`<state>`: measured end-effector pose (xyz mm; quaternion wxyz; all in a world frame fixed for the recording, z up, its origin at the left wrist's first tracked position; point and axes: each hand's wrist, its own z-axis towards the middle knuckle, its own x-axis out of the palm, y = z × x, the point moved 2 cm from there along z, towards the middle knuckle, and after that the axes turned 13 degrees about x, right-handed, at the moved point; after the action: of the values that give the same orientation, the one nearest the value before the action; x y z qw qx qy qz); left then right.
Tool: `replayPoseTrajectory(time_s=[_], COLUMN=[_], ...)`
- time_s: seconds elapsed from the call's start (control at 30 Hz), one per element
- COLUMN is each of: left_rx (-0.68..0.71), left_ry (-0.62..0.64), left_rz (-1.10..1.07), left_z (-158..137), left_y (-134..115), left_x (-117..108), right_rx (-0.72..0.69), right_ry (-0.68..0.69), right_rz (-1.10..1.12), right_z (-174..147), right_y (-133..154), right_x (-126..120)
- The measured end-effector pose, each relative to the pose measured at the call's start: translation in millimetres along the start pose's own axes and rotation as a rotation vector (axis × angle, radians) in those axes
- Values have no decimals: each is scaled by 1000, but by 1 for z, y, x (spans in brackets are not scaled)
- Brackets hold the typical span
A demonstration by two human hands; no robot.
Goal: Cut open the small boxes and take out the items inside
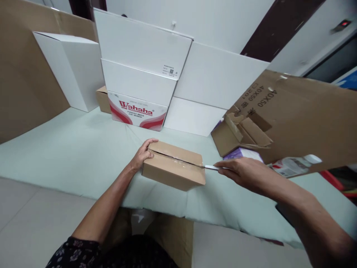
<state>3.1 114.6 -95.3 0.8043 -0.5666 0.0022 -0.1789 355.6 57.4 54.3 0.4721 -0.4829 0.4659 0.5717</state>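
A closed brown cardboard box point(174, 169) lies on the pale green table cover, a dark seam running along its top. My left hand point(143, 154) grips its left end, with the thumb on the top flap and the fingers over the far edge. In my right hand point(234, 169) is a slim, light-coloured knife point(212, 167), pinched between thumb and fingers. Its tip meets the right end of the seam; how deep it sits is hidden. Bits of clear tape shine on the top near the seam.
White cartons and a Wahaha carton point(139, 113) stand along the back. To the right are an open brown box point(237, 132), a purple-and-white box point(243, 153) and a clear plastic bottle point(295, 165). Large cardboard sheets border both sides. The table's front edge is near my body.
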Motion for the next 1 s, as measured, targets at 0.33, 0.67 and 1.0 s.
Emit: replayPoseTrajectory(time_s=[0.33, 0.67, 1.0], left_rx=[7, 158, 246], left_ry=[-45, -183, -192], left_rz=[41, 249, 252], left_z=[-4, -59, -69], left_y=[-1, -19, -38], left_x=[3, -10, 10], right_rx=[446, 405, 152], right_ry=[-49, -236, -611], right_rz=[-7, 332, 776], right_z=[-48, -70, -78], right_y=[-71, -27, 77], right_x=[86, 150, 115])
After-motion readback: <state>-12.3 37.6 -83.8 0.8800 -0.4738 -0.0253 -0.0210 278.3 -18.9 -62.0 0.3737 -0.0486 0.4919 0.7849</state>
